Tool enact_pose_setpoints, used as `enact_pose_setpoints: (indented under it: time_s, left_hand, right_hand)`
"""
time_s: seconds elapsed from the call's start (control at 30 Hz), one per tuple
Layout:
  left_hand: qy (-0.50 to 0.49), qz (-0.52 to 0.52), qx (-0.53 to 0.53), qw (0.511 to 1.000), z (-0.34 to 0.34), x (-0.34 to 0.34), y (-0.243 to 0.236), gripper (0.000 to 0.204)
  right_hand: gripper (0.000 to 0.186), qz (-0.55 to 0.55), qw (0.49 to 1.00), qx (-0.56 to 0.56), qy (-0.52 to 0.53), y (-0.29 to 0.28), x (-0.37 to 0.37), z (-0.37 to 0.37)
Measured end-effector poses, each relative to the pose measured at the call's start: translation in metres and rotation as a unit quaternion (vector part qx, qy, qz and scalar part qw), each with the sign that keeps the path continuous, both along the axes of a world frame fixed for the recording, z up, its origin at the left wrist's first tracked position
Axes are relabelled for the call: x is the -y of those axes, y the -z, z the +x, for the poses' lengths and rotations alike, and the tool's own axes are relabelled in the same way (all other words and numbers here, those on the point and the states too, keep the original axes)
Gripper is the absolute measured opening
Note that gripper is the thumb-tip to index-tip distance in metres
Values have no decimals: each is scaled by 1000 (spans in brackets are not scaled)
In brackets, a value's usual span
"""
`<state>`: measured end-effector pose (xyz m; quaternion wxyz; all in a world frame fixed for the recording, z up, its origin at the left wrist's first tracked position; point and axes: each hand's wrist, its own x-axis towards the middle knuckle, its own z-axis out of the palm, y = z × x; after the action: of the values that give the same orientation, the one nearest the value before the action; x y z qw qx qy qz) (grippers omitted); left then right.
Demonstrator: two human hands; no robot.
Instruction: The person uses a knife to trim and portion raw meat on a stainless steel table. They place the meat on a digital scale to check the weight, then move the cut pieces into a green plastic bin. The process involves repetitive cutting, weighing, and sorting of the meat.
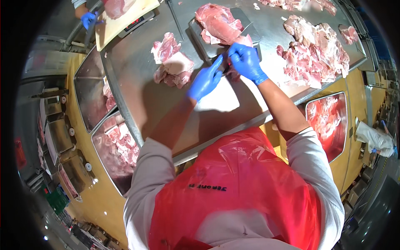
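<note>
A large pink piece of raw meat (218,23) lies on a dark bench scale (198,35) at the far middle of the steel table (129,62). My right hand (248,62), in a blue glove, is closed at the scale's near right edge, right beside a flap of the meat; what its fingers hold, if anything, is hidden. My left hand (206,81), also gloved in blue, has its index finger stretched toward the scale's near side and holds nothing I can see. A white sheet (218,98) lies just below the hands.
Meat pieces (175,64) lie left of the scale, and a big meat pile (314,52) sits right. Steel bins (96,143) with meat stand at the left, another bin (343,146) at the right. A co-worker's gloved hand (88,20) is by a pale board (141,9).
</note>
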<state>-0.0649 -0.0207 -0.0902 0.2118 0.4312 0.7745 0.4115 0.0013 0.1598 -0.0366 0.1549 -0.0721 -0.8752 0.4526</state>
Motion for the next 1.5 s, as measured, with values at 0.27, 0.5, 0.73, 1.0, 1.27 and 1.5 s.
enact_pose_setpoints:
  time_s: [0.27, 0.5, 0.73, 1.0, 1.27, 1.5]
  left_hand:
    - [-47, 68, -29, 996, -2, -28, 29, 57]
    - [-163, 39, 55, 984, 15, 8, -44, 70]
    - [-65, -80, -109, 989, 6, -56, -100, 55]
    - [26, -9, -121, 992, -42, -150, -98, 62]
    - [53, -199, -213, 955, -27, -66, -94, 70]
    - [81, -362, -216, 903, -23, -55, -116, 72]
  right_hand:
    - [30, -56, 959, -211, 181, 14, -2, 18]
    - [85, 86, 975, -62, 198, 52, -76, 0]
    - [55, -41, 971, -49, 231, 81, -102, 5]
    - [31, 51, 996, 1, 74, 59, -86, -3]
    - [27, -9, 984, 96, 150, 47, -92, -10]
    - [22, 84, 995, 11, 58, 49, -74, 5]
